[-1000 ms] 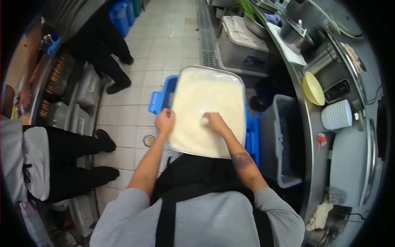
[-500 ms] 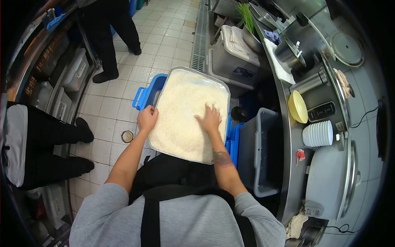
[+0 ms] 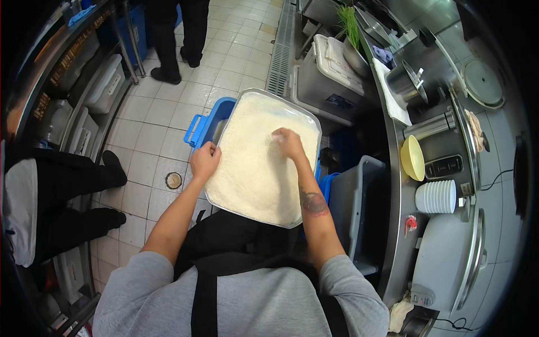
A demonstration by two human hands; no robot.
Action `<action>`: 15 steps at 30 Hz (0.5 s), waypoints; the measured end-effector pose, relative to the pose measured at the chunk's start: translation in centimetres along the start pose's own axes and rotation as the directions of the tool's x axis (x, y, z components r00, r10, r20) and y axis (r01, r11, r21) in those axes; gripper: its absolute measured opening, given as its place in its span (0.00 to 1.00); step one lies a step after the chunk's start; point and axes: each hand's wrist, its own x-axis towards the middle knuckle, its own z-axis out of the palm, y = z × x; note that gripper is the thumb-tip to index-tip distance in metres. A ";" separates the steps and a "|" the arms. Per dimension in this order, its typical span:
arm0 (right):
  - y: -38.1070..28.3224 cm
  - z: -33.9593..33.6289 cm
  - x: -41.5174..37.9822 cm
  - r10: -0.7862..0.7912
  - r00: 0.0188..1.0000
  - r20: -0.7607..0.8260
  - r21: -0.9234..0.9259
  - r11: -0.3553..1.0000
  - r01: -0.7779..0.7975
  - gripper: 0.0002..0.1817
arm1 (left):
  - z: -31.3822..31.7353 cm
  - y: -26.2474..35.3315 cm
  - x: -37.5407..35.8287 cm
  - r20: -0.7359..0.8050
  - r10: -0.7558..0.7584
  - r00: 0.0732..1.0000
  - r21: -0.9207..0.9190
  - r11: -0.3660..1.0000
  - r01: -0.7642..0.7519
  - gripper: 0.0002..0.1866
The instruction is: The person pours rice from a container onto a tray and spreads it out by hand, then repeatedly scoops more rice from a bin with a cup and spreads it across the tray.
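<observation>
A large metal tray (image 3: pixel 250 217) full of pale, fine crumbs that look like breadcrumbs (image 3: pixel 252 163) lies tilted in front of me, over a blue bin (image 3: pixel 215 117). On the tray's left rim, my left hand (image 3: pixel 205 161) is closed with its fingers curled over the edge. My right hand (image 3: pixel 288 144) is bunched above the upper right part of the crumbs. Some whitish crumbs show at its fingertips, and its shadow falls on the layer below.
On the right, a steel counter (image 3: pixel 396 224) carries a yellow bowl (image 3: pixel 412 158) and stacked white bowls (image 3: pixel 435 197). Below it stands a grey tub (image 3: pixel 355 208). A lidded container (image 3: pixel 331 78) sits farther ahead. Two people stand to the left, near shelves with plastic boxes (image 3: pixel 106 84).
My right hand has gone from spread fingers on the crumbs to a closed grasp, slightly higher up the tray. My left hand keeps the rim. The person ahead has stepped farther away.
</observation>
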 end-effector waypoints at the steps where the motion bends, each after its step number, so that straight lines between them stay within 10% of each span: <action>1: -0.1 -0.1 0.7 0.014 0.997 -0.076 -0.101 0.995 -0.022 0.22 | 0.0 0.0 0.0 0.008 -0.001 1.000 -0.002 1.000 0.001 0.11; 9: -4.5 4.3 -3.6 0.078 0.950 -0.302 -0.311 0.934 -0.176 0.30 | -0.1 0.1 0.1 0.003 -0.016 1.000 -0.004 1.000 0.016 0.11; 15: -5.2 6.3 -7.8 -0.019 1.000 -0.024 -0.028 0.999 0.019 0.24 | 0.3 -0.2 0.1 -0.006 0.013 1.000 0.007 1.000 -0.013 0.11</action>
